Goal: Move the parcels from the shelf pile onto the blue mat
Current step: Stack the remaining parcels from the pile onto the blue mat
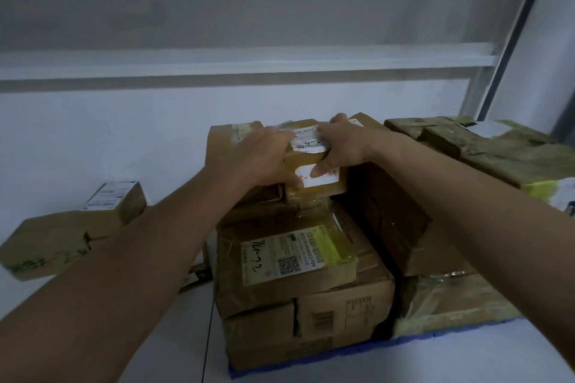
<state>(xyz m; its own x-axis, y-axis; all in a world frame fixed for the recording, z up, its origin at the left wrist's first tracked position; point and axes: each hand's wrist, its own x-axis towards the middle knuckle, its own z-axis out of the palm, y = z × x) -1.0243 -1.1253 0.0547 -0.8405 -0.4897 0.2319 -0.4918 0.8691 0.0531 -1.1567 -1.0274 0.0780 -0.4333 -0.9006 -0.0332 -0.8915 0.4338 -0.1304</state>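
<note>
Brown cardboard wrapped in clear tape makes up the small parcel [314, 165] that both hands clasp at the top of the stack. The left hand [264, 158] wraps its left side, fingers over the top and thumb down on the front label. The right hand [342, 146] closes on the right side, fingers curled over the far top edge and thumb pressed on the same white label. Just below the hands lies a flat parcel with a yellow-tinted label [298, 255], resting on larger boxes [311, 320]. A strip of blue mat [357, 351] shows under the lowest boxes, nearer the person than the hands. Right of the right forearm stand more taped parcels [485, 146]. Well left of the left forearm, two parcels [62, 236] sit on the white shelf [109, 336].
</note>
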